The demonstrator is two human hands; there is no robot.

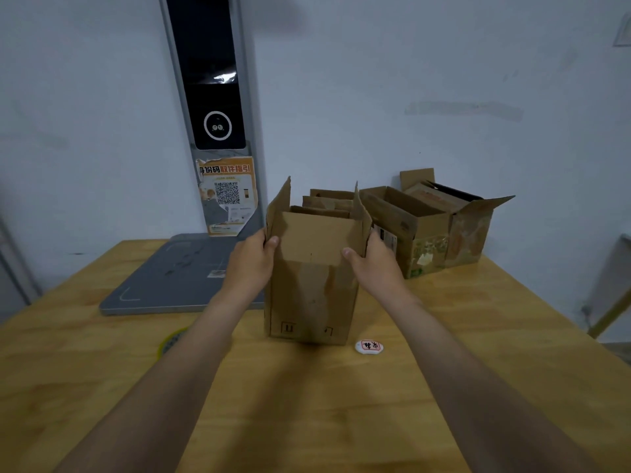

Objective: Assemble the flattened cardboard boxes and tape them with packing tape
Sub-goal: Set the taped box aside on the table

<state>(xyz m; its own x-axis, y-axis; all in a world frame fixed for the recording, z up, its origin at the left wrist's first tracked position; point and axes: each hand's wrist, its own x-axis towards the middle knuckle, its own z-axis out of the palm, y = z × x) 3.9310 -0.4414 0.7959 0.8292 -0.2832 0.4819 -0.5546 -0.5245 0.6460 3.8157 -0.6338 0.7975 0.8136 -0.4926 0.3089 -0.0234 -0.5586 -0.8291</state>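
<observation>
Cardboard box (312, 278) stands upright at the middle of the wooden table (307, 411), top flaps raised; the left hand (251, 264) grips its upper corner at 9 o'clock, thumb on the front face, fingers wrapped round the side; the right hand (372, 264) grips likewise at 3 o'clock; more open boxes (423, 233) stand at 2 o'clock; a grey slab (177, 274) lies at 10 o'clock; a small white tag (369, 346) lies at 5 o'clock.

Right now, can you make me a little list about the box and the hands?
box: upright on the table, top open, side flaps up
left hand: holds the box's left side, thumb on the front
right hand: holds the box's right side, thumb on the front
other boxes: open, at the back right
small white thing: on the table by the box's bottom right corner
</observation>
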